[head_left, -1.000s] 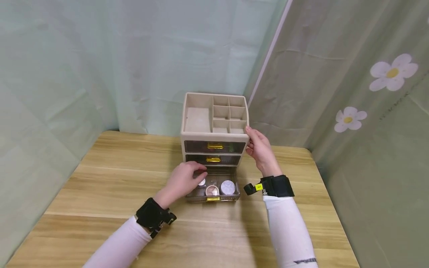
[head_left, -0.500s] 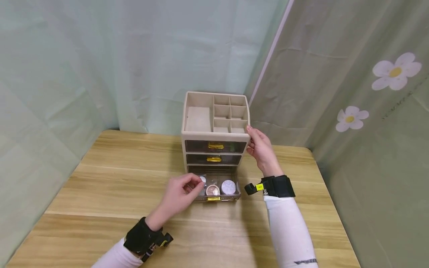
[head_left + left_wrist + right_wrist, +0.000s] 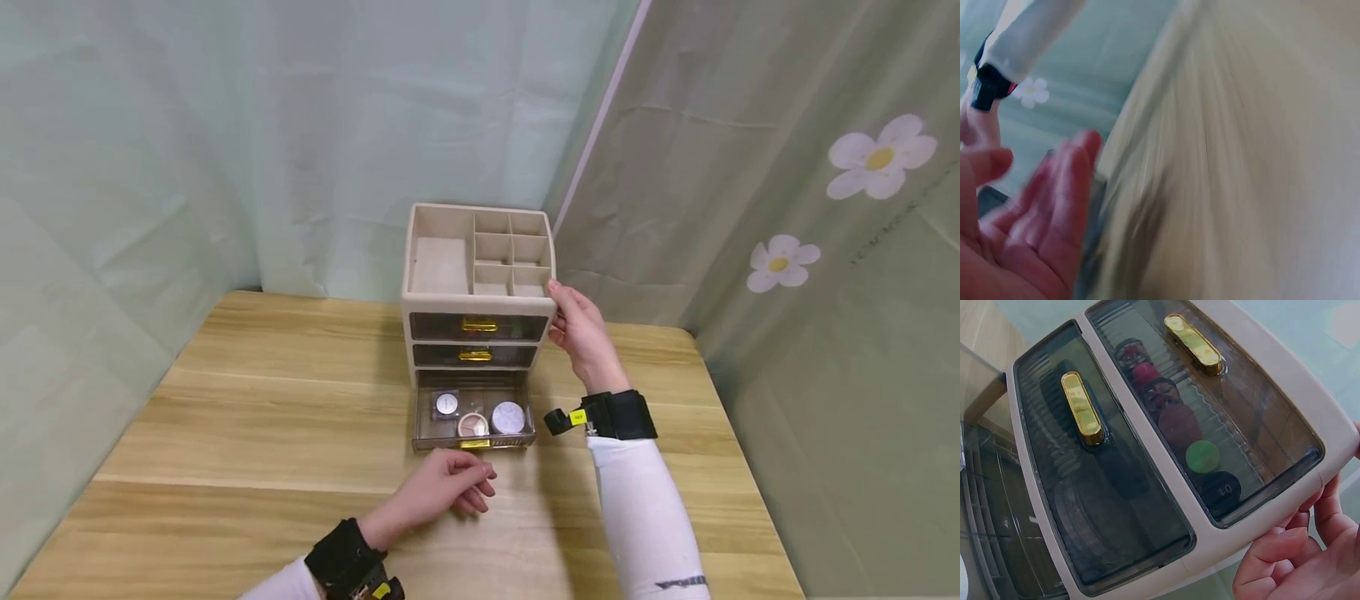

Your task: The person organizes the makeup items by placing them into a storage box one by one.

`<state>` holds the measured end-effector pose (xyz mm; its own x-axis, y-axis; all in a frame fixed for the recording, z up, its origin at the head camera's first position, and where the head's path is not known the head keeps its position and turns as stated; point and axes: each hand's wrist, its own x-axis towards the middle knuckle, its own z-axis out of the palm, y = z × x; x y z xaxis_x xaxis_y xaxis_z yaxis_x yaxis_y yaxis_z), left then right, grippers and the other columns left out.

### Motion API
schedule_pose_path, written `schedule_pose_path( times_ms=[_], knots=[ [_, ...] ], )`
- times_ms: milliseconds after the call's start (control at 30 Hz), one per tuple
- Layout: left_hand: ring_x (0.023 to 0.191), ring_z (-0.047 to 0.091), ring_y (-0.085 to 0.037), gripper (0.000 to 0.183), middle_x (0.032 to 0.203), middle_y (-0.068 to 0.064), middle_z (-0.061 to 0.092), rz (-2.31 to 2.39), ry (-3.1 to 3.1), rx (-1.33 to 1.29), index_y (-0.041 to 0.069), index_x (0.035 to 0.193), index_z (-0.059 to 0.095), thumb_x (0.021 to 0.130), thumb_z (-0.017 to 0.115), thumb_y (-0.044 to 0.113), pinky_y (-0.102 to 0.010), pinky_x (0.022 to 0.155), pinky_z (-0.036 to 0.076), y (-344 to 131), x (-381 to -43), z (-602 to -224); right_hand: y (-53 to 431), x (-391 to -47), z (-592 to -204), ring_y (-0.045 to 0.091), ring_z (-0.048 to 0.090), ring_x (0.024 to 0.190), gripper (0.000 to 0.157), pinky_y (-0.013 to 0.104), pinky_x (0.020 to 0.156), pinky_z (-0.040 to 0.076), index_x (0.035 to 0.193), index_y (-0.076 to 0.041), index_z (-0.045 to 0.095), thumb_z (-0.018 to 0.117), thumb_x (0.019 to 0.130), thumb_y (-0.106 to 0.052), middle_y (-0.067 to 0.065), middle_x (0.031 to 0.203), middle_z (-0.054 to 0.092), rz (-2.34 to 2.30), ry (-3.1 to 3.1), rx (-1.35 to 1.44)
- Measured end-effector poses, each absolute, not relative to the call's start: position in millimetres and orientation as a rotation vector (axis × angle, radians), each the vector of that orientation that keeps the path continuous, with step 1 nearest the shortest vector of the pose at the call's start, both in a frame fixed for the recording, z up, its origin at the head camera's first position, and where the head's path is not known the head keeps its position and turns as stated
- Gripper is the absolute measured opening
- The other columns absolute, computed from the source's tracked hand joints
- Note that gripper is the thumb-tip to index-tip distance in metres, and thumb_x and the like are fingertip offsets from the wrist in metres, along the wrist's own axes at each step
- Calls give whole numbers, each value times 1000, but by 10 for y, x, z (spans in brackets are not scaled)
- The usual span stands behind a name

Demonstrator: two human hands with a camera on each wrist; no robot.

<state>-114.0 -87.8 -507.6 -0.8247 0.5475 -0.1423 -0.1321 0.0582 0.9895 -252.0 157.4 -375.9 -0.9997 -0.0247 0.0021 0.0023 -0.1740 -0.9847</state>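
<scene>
A cream drawer organizer (image 3: 480,302) stands on the table, its bottom drawer (image 3: 420,429) pulled out. Three round cosmetic containers lie in that drawer: a small white-topped one (image 3: 447,404) in a clear square case, a pinkish compact (image 3: 472,426) and a pale lilac round case (image 3: 508,417). My left hand (image 3: 442,487) is over the table just in front of the drawer, fingers loosely bent and holding nothing; its wrist view is blurred. With thumb at the top front corner and fingers along the side, my right hand (image 3: 585,337) holds the organizer's right edge.
Two closed dark drawers with gold handles (image 3: 1082,407) sit above the pulled-out one. Through the upper front, several small items show, one with a green end (image 3: 1202,456). Curtains (image 3: 337,150) hang behind and beside the wooden table (image 3: 247,417).
My left hand has drawn back from over the drawer's left part to in front of it, uncovering the small white-topped container. My right hand stays at the organizer's edge.
</scene>
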Motion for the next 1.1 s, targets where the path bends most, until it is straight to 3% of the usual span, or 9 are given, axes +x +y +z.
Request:
schedule_pose_path(
  times_ms=[167, 400, 733, 1100],
  knots=[
    [91, 79, -25, 52, 117, -26, 75, 1931, 1626, 138, -14, 135, 60, 113, 56, 32, -37, 80, 63, -827, -1156, -5165, 1560, -2529, -3775, 11, 55, 77, 27, 25, 68, 40, 103, -14, 64, 64, 109, -40, -3, 87, 62, -2408, 1991, -10],
    [104, 76, -25, 65, 131, -26, 70, 2047, 1457, 2, -16, 145, 51, 114, 52, 42, -34, 88, 61, -767, -1093, -5219, 1564, -2497, -3815, 11, 55, 77, 27, 25, 69, 41, 101, -15, 63, 63, 109, -41, -3, 87, 62, -2398, 1989, 14],
    [106, 75, -21, 54, 138, -25, 67, 2129, 1485, -55, -15, 141, 53, 116, 50, 33, -35, 95, 58, -734, -1110, -5261, 1543, -2467, -3811, 11, 57, 77, 24, 24, 66, 41, 99, -15, 63, 63, 109, -38, -4, 85, 64, -2428, 1966, -21],
    [108, 76, -24, 56, 138, -27, 66, 2133, 1544, -33, -16, 143, 50, 115, 52, 33, -36, 93, 59, -765, -1432, -5257, 1566, -2469, -3830, 9, 59, 76, 23, 25, 68, 41, 101, -16, 64, 62, 110, -37, -4, 86, 66, -2429, 1953, -20]
  ],
)
